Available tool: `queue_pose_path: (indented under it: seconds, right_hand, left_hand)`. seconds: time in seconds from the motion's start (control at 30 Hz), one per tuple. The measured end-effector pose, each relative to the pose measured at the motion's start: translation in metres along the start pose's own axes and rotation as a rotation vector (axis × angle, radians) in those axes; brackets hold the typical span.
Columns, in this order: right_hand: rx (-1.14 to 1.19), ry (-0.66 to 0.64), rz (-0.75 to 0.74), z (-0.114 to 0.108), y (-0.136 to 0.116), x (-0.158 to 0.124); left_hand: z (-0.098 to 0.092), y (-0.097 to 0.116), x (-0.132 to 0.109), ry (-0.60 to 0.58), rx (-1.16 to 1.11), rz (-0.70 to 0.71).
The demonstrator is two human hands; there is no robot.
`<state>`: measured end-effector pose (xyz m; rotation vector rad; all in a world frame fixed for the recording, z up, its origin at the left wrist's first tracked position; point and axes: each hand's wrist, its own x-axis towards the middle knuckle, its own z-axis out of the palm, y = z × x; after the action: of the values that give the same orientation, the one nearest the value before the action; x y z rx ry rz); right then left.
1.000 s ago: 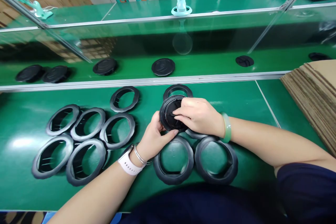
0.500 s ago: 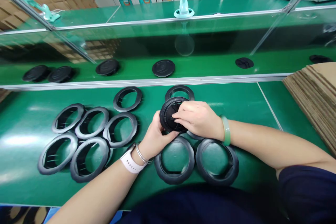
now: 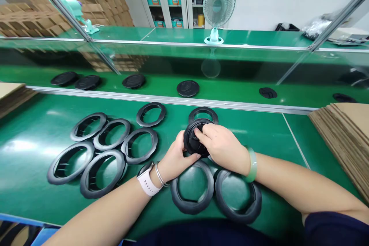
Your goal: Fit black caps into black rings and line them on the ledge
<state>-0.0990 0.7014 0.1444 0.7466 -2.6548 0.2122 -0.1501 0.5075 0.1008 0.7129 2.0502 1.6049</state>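
Observation:
In the head view, my left hand [image 3: 179, 156] grips the edge of a black round part [image 3: 188, 140], a ring with a dark disc-like inside, tilted toward me. My right hand [image 3: 223, 147] is closed over its right side, with the thumb and curled fingers pressed against the inner face. Those fingertips are partly hidden, so any small piece between them does not show. Just behind the part lies a black ring [image 3: 208, 110]. Nearer to me are two larger dark rings, a left one [image 3: 192, 208] and a right one [image 3: 255, 200].
More dark rings, such as one ring [image 3: 100, 191], lie grouped on the green table to the left. On a green belt [image 3: 225, 91] behind a metal rail [image 3: 161, 98] sit several black discs, one disc [image 3: 188, 88] near the middle. Stacked cardboard [image 3: 343, 138] stands at right.
The camera view has tilted up, so the scene sits lower in the picture. Both hands stay on the round part; my right hand has turned slightly, its thumb now pressing inside.

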Motion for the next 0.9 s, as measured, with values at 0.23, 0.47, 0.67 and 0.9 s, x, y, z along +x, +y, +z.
queue_pose_path:
  seconds: [0.23,0.47,0.67,0.9]
  right_hand:
    - [0.334,0.394,0.253,0.000,0.014,-0.002]
    - [0.959,0.187,0.682,0.022,0.025,0.000]
    - [0.971,0.175,0.755,0.023,0.021,0.002]
    - [0.896,0.147,0.767,0.030,0.020,0.002]
  left_hand:
    - [0.001,0.000,0.006,0.007,-0.395,-0.026]
    - [0.005,-0.001,0.003,-0.032,-0.394,-0.057]
    - [0.007,-0.001,-0.002,0.001,-0.271,0.028]
    - [0.004,0.013,-0.004,0.089,0.015,0.025]
